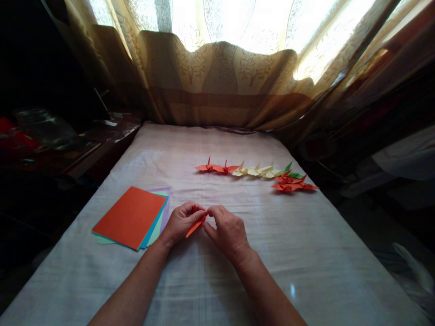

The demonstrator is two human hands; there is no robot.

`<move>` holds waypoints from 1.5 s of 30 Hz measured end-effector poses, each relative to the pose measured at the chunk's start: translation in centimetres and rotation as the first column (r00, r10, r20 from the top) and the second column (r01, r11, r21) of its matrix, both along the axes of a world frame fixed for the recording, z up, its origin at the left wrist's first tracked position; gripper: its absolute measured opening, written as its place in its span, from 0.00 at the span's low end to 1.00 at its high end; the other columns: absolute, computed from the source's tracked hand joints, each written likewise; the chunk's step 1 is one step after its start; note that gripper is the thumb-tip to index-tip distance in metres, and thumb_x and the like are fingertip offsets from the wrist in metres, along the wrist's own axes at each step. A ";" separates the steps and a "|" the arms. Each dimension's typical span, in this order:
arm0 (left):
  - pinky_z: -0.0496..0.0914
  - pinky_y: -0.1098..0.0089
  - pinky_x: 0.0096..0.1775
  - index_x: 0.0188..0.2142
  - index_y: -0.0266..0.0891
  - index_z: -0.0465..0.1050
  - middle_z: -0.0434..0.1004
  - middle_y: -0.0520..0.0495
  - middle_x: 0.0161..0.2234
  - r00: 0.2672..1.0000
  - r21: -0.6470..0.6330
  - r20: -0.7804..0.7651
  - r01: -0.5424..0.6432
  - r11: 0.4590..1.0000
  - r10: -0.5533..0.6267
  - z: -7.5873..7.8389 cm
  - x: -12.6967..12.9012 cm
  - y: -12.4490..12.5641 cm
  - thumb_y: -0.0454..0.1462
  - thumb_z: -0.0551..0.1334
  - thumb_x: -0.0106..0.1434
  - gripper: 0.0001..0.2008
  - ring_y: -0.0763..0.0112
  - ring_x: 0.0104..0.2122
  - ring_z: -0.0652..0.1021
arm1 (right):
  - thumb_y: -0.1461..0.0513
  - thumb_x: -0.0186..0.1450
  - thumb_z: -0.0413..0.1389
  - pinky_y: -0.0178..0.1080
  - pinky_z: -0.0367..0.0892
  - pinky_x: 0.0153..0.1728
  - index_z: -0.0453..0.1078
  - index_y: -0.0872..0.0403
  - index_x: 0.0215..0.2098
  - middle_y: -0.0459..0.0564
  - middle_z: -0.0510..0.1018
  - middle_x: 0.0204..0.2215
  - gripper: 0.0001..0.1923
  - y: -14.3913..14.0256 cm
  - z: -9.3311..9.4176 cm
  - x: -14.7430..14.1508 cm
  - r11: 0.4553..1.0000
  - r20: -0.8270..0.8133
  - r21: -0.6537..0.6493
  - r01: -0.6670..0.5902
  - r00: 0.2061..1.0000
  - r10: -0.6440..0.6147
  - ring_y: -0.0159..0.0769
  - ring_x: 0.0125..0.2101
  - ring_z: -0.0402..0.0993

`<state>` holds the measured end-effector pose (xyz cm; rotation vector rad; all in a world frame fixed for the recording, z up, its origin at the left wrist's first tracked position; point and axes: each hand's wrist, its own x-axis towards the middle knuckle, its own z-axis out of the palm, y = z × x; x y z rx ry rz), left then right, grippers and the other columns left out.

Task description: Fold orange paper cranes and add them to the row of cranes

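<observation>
Between my two hands is a folded orange paper piece (196,226), its narrow pointed end sticking out toward me; its shape resembles a paper crane in part-folded form. My left hand (180,222) pinches it between thumb and fingers from the left. On the other side my right hand (228,230) has its fingertips closed at the paper's upper right end. The fingers cover much of the paper. Left of my hands lies a stack of coloured paper sheets (131,217), orange on top, with blue, pale green and lilac edges showing beneath.
A row of folded paper cranes stands beyond my hands: orange cranes (210,168), cream cranes (253,171), a green crane (295,174) and more orange cranes (288,185) at the right. A pale cloth (210,280) covers the table. Curtains (217,77) hang behind.
</observation>
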<state>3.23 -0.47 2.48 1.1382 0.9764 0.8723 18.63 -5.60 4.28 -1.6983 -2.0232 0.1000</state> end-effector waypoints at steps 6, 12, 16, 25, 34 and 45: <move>0.68 0.74 0.29 0.27 0.36 0.76 0.76 0.51 0.25 1.000 -0.007 -0.003 -0.002 1.000 0.002 0.1 0.0 0.0 0.49 0.74 0.46 0.19 0.73 0.24 0.73 | 0.62 0.62 0.58 0.32 0.58 0.28 0.69 0.51 0.36 0.47 0.79 0.33 0.04 0.2 -0.9 -0.2 0.999 -0.064 0.042 0.030 0.998 -0.027 0.33 0.29 0.74; 0.68 0.73 0.30 0.27 0.36 0.76 0.76 0.51 0.25 1.000 -0.018 0.030 0.008 1.000 -0.007 0.2 0.0 0.1 0.50 0.74 0.46 0.21 0.74 0.25 0.73 | 0.62 0.64 0.56 0.33 0.59 0.29 0.70 0.52 0.36 0.47 0.79 0.31 0.03 0.0 -1.0 -0.4 0.996 -0.074 0.087 0.023 0.997 -0.017 0.34 0.29 0.75; 0.68 0.73 0.29 0.27 0.36 0.75 0.75 0.52 0.23 0.999 -0.040 0.050 0.018 0.999 -0.016 0.4 0.0 0.1 0.50 0.74 0.46 0.21 0.75 0.23 0.73 | 0.63 0.66 0.54 0.33 0.58 0.29 0.70 0.52 0.33 0.47 0.79 0.28 0.04 -0.3 -0.9 -0.2 0.992 -0.054 0.126 0.030 0.998 -0.023 0.33 0.27 0.75; 0.67 0.75 0.28 0.27 0.35 0.73 0.75 0.53 0.23 0.997 -0.069 0.082 0.020 0.997 -0.014 0.5 -0.1 -0.1 0.51 0.75 0.44 0.23 0.77 0.22 0.72 | 0.61 0.64 0.56 0.33 0.60 0.29 0.73 0.51 0.32 0.43 0.80 0.28 0.04 -0.2 -0.8 -0.3 0.998 -0.303 0.018 0.068 0.951 -0.060 0.30 0.24 0.73; 0.66 0.75 0.28 0.26 0.36 0.72 0.73 0.54 0.23 0.995 -0.052 0.103 0.006 0.999 -0.001 0.6 -0.3 0.0 0.50 0.75 0.45 0.22 0.76 0.23 0.71 | 0.58 0.64 0.54 0.32 0.62 0.29 0.76 0.50 0.32 0.43 0.82 0.27 0.09 0.1 -0.9 -0.7 0.986 -0.427 -0.153 0.063 0.896 -0.123 0.30 0.23 0.74; 0.69 0.72 0.31 0.28 0.36 0.75 0.76 0.51 0.25 0.996 -0.024 0.089 0.012 1.000 -0.010 -0.2 -0.6 0.2 0.49 0.73 0.49 0.19 0.71 0.26 0.75 | 0.60 0.64 0.55 0.32 0.63 0.31 0.77 0.48 0.35 0.42 0.83 0.30 0.08 0.0 -1.3 -0.6 0.986 -0.427 -0.163 0.013 0.901 -0.083 0.30 0.24 0.74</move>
